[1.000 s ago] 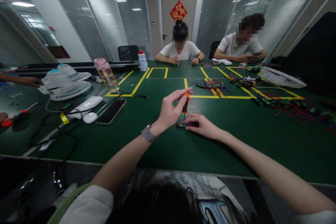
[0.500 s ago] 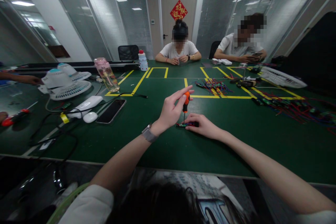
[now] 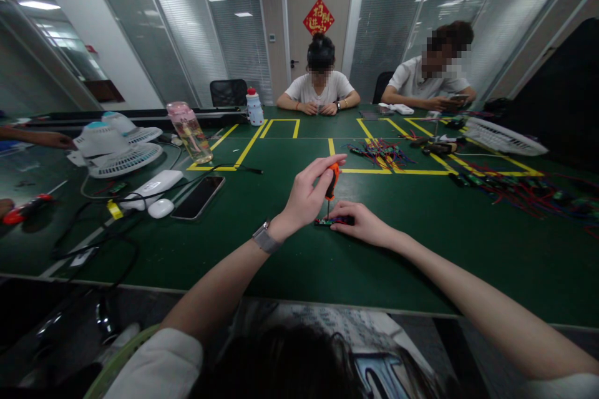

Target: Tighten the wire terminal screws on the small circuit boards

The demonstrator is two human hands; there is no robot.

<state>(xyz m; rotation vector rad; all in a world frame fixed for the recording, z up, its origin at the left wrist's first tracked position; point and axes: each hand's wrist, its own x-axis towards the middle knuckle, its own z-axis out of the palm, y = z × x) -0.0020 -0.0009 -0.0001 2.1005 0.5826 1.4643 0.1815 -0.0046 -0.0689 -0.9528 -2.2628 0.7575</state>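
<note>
My left hand (image 3: pixel 306 192), with a watch at the wrist, is closed around the orange and black handle of a screwdriver (image 3: pixel 332 182). The screwdriver stands upright, its thin shaft reaching down to a small green circuit board (image 3: pixel 324 222) on the table. My right hand (image 3: pixel 362 224) pinches the board's right end, where red and blue wires and a dark part show between the fingers. Whether the tip sits in a screw is too small to tell.
On the green table (image 3: pixel 281 268), a phone (image 3: pixel 199 197), white mouse (image 3: pixel 161 209), bottle (image 3: pixel 189 134) and white fans (image 3: pixel 116 146) lie to the left. Wired boards (image 3: pixel 381 154) are piled beyond my hands, more (image 3: pixel 519 190) at right. Two people sit opposite; another person's hand (image 3: pixel 60 140) reaches in at left.
The screwdriver's handle has turned slightly in my left hand, showing its orange and black sides differently. My right hand stays on the board.
</note>
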